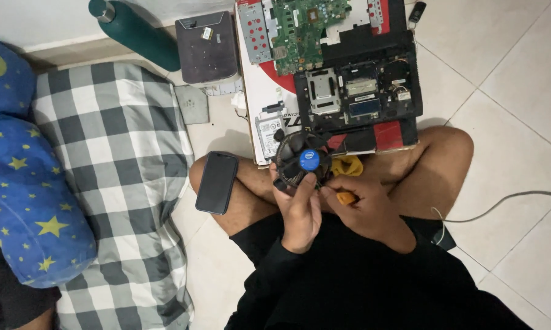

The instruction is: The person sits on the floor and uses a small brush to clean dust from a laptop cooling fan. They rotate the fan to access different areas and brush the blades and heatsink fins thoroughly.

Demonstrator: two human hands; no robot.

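Round cooling fan held over crossed legs, screwdriver at its side.

The left hand (300,211) grips the black fan (302,161) from below, fingers curled round its rim; the right hand (367,208) is closed on a yellow-handled screwdriver (347,197) at the fan's 4 o'clock. At 12 o'clock, an opened laptop base (358,91) holds bare compartments and boards. A phone (217,182) lies at 9 o'clock by the checked cushion (116,165). Bare tile (507,79) stretches at 2 o'clock.
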